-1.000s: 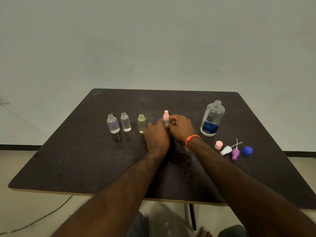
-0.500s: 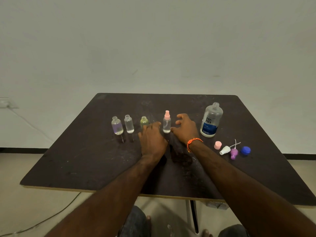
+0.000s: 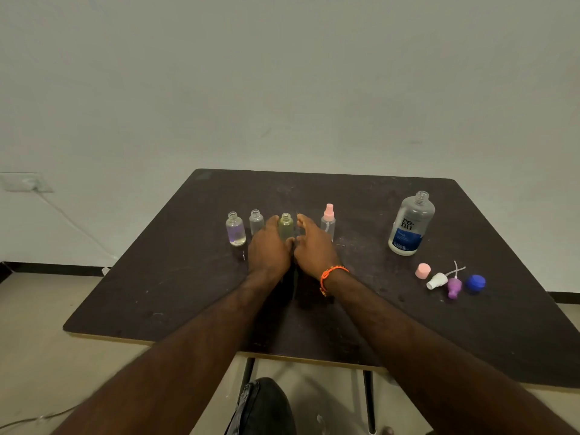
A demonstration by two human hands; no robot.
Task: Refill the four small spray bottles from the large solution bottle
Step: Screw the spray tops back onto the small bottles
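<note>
Fingers of both hands, left hand (image 3: 269,246) and right hand (image 3: 314,246), close around the uncapped yellow-tinted bottle (image 3: 286,227) mid-row on the surface (image 3: 175,290); grip unconfirmed. One pink-topped bottle (image 3: 328,222) is capped. Three stand open. Large solution bottle (image 3: 411,224) stands uncapped, well right.

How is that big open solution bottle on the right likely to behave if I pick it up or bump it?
The large solution bottle stands uncapped, so a knock would probably spill it. It looks like clear plastic, likely squeezable rather than fragile; grip it gently. It is tall for its base, so a push near the neck may tip it on the table. How full it is cannot be told.
</note>
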